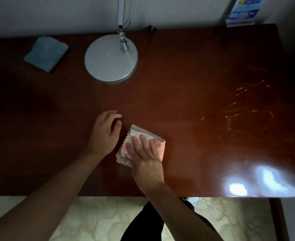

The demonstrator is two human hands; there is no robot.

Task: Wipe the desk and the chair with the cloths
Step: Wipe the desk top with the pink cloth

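Pink cloth (141,145), folded with zigzag edges, flat on the desk (186,105), well in front of the lamp base (111,59) and near the front edge. Right hand (145,156) flat on top of it, fingers straight and close together, pressing down. Left hand (105,132) just left of the pink cloth, fingers loosely curved and relaxed, fingertips at the surface, holding nothing. Blue cloth (46,53) unused, folded, left of the lamp base near the wall. Smears and wet-looking streaks (251,108) visible far right of the lamp base; likely still to be wiped. Risks from here: loose folded layers slipping apart under the palm, leaving only part of the pad in contact; a wide stroke toward the back striking the lamp base or snagging its cord (150,34); a stroke toward the front edge pushing the pink cloth off the desk. Chair not in view.
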